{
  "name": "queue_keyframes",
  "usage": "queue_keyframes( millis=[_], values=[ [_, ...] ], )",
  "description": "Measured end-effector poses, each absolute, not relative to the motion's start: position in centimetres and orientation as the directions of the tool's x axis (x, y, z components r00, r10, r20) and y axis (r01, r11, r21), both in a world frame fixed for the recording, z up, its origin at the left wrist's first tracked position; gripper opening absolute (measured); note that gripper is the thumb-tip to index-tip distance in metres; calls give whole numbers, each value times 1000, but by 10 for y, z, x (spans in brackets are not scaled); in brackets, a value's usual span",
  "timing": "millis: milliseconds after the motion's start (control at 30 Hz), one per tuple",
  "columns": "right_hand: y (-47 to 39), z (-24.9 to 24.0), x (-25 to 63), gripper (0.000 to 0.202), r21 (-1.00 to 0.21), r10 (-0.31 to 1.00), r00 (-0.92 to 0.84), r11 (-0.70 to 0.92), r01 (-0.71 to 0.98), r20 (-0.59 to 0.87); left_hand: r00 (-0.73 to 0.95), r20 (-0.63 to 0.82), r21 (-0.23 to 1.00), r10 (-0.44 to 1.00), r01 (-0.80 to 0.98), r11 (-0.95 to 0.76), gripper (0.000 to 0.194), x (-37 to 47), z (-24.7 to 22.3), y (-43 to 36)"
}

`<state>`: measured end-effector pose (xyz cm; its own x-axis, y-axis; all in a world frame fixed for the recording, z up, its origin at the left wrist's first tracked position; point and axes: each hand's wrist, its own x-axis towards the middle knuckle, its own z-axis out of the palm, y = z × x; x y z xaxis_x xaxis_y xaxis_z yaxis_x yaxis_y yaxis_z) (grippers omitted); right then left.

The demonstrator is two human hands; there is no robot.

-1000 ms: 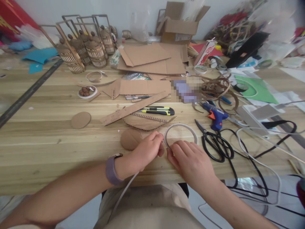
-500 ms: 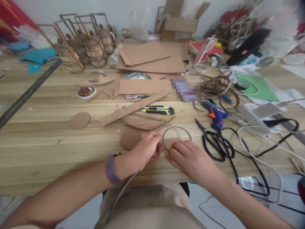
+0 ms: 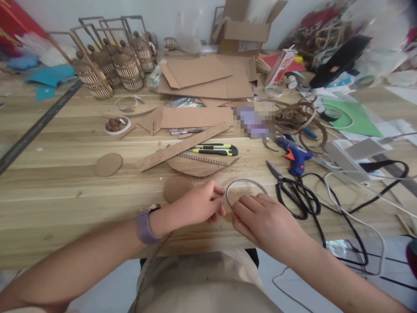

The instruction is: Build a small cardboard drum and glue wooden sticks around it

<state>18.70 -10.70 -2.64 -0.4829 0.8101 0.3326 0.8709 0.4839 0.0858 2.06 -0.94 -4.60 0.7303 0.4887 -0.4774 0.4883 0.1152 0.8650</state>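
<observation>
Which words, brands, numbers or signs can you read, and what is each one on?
No text is legible.
Open cardboard box: label too blurred to read.
Red-and-white carton: print too blurred.
Folded cardboard piece: dark print too small.
Red item, top left: yellow marks, cut off and blurred.

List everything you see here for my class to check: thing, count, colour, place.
Slatted containers: five, brown, back left
Box: one, brown, back centre
Cardboard pieces: several, brown, centre
Cardboard discs: two, brown, left
Bowl: one, white, left
Balls: several, brown, in bowl
Cutter: one, yellow and black, centre
Scissors: one, black, right
Glue gun: one, blue and orange, right
Power strip: one, white, right
Coiled strips: several, brown, back right
Heaped clutter: uncounted, mixed, back right
Table: one, pale, underneath
Ring: one, pale, front centre
Left hand: one, bare, beside ring
Right hand: one, bare, gripping ring
</observation>
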Motion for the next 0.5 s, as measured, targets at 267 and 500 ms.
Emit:
queue_keyframes(
  millis=[267, 500],
  values=[
    [-103, -24, 182, 40, 56, 839, -433, 440, 896, 329, 777, -103, 736, 621, 480, -477, 14, 19, -45, -8],
    [-113, -39, 180, 33, 98, 868, -375, 363, 926, 325, 783, -203, 690, 587, 541, -482, 17, 31, -39, 0]
  ],
)
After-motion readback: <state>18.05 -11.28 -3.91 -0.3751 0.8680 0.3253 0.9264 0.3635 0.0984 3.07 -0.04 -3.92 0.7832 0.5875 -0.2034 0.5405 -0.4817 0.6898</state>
